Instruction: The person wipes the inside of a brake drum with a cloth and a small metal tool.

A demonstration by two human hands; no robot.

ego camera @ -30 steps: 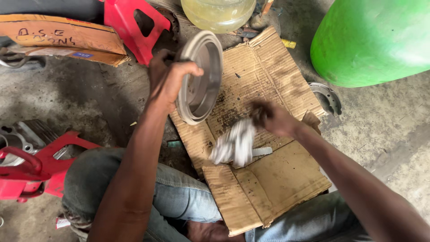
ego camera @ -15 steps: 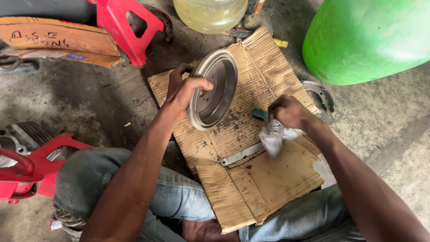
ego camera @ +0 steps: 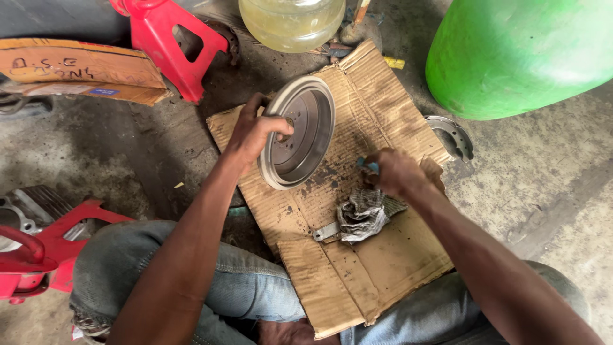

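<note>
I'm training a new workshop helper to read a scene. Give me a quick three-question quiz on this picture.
1. True or false: the left hand holds the brake drum tilted on its edge.
2. What lies under the right hand? A) a grey rag B) a hammer C) a bottle
3. The drum stands on a sheet of ____.

Key: 1 true. 2 A. 3 cardboard.

1. A single head-worn camera is looking steeply down from above the seated person's knees, facing the cardboard sheet [ego camera: 357,268] lying on the concrete floor [ego camera: 543,185].
2. It is sitting close, within arm's reach, framing both forearms entering from the bottom edge.
</note>
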